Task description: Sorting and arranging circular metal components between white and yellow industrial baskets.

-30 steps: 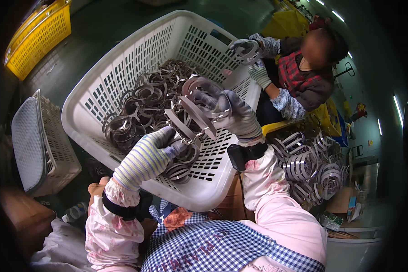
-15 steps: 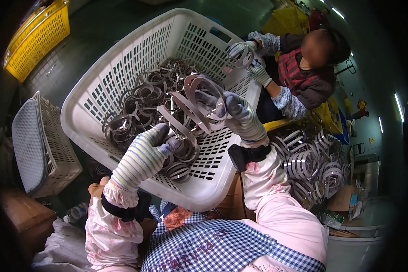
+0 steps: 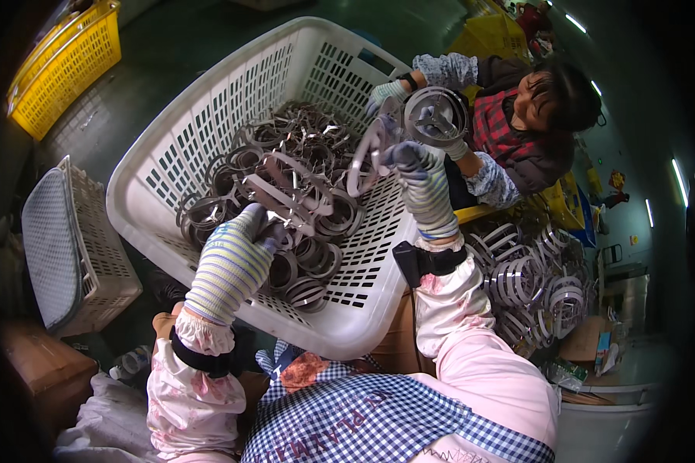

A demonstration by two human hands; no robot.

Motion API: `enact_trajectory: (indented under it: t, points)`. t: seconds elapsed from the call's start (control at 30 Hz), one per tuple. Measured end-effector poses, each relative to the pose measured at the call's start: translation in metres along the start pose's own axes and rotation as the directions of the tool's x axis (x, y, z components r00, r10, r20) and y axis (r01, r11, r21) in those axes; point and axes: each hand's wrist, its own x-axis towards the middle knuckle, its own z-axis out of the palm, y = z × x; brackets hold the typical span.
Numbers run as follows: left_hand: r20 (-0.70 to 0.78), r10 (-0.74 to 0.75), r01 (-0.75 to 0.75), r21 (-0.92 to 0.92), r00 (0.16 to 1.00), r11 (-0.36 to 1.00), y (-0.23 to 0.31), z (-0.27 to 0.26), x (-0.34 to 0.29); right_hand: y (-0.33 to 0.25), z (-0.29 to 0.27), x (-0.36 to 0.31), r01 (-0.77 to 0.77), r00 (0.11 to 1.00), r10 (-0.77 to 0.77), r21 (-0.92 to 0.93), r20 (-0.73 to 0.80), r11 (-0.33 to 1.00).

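Note:
A large white plastic basket [image 3: 316, 337] in front of me holds a tangled heap of thin grey metal rings [image 3: 232, 174]. My left hand [image 3: 232, 266], in a striped knit glove, is closed over the near left of the basket, its fingertips pinching a flat metal ring [image 3: 286, 208]. My right hand [image 3: 425, 189], gloved alike, is raised over the basket's right side. Its fingers are closed on a metal ring [image 3: 361, 163], blurred by motion; whether that is one ring or more I cannot tell.
Across the basket a co-worker in a red checked top [image 3: 498, 127] holds up a round metal ring [image 3: 465, 116] close to my right hand. More rings [image 3: 517, 278] are piled at the right. Yellow crates [image 3: 69, 73] and a beige crate [image 3: 104, 247] stand at the left.
My right hand has moved up and away from my left, carrying a ring apart. My left hand has shifted slightly left. The co-worker's hands have spread and a ring is lifted nearer.

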Motion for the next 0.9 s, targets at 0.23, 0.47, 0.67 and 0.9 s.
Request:
enact_trajectory:
  t: [0.23, 0.47, 0.67, 0.9]
  points:
    - [0.07, 0.034, -0.045, 0.169, 0.997, 0.985, 0.016, -0.009, -0.011, -0.003, 0.002, 0.0, -0.209, 0.974, 0.218, -0.124, 0.062, 0.97]
    - [0.115, 0.143, -0.15, 0.057, 0.983, 0.987, 0.021, 0.0, -0.008, 0.023, 0.015, 0.003, -0.433, 0.901, 0.31, 0.588, 0.304, 0.683]
    - [0.118, 0.143, -0.142, -0.014, 0.983, 0.99, 0.021, -0.003, -0.008, 0.0, 0.028, -0.004, -0.461, 0.878, 0.204, 0.653, 0.433, 0.6]
    - [0.161, 0.064, -0.049, -0.092, 0.985, 0.995, 0.018, 0.001, -0.007, -0.003, 0.03, -0.007, -0.345, 0.918, 0.08, 0.685, 0.388, 0.641]
